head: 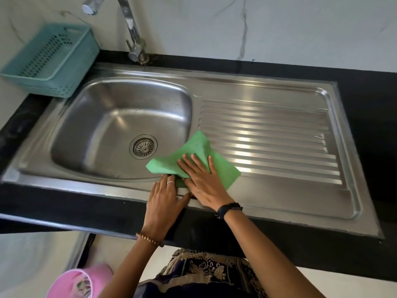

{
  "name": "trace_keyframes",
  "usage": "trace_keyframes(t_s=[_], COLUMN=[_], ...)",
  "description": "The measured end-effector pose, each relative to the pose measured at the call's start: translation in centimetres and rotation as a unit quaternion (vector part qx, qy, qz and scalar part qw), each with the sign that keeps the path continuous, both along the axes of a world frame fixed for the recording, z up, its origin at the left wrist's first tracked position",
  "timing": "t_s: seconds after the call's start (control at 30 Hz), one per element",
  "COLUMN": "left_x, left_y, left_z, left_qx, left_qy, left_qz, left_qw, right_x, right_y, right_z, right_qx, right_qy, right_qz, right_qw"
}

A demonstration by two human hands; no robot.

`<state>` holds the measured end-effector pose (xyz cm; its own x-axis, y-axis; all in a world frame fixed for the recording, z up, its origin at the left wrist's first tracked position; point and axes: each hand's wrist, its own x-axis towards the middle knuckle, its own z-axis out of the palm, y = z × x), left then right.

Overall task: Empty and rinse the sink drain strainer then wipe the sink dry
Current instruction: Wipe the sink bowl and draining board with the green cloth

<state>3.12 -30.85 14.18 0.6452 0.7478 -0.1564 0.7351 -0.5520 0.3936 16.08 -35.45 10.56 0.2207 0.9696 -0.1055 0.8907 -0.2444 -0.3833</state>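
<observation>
A steel sink (71, 125) is set in a black counter, with the round drain strainer (144, 147) seated in its drain. A green cloth (193, 147) lies over the sink's front right corner, between the basin and the ribbed drainboard (268, 136). My right hand (204, 181) presses flat on the cloth with its fingers spread. My left hand (165, 201) lies on the sink's front rim beside it. Its straight fingers touch the cloth's near edge, and their tips are partly hidden by the cloth.
A chrome faucet (133, 33) rises behind the basin. A teal perforated basket (53, 59) stands at the back left on the counter. A pink bin (81, 280) sits on the floor at the lower left. The black counter (365, 125) surrounds the sink.
</observation>
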Motion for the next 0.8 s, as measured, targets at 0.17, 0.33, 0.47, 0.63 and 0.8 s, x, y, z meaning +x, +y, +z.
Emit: trace_keyframes(t_s=[0.17, 0.33, 0.47, 0.63, 0.8], left_x=[2.0, 7.0, 10.2, 10.9, 10.2], left_y=[-3.1, -8.6, -12.6, -14.4, -14.1], left_z=[-0.3, -0.6, -0.9, -1.4, -1.3], left_qx=[-0.023, -0.055, -0.051, 0.032, 0.035], left_qy=[-0.018, -0.043, -0.023, 0.061, 0.075], left_qz=[-0.038, -0.107, -0.201, -0.243, -0.247], left_qw=[0.999, 0.992, 0.978, 0.968, 0.965], right_x=[1.0, 5.3, 9.9, 14.9, 14.2], right_y=[-4.3, -10.8, -16.4, -22.0, -24.8], right_z=[0.6, 0.8, 1.2, 2.1, 2.7], right_qx=[0.008, -0.003, -0.017, -0.066, -0.058], right_qy=[0.059, 0.088, 0.073, 0.002, -0.001], right_qz=[-0.036, -0.139, -0.221, -0.3, -0.33], right_qw=[0.998, 0.986, 0.972, 0.952, 0.942])
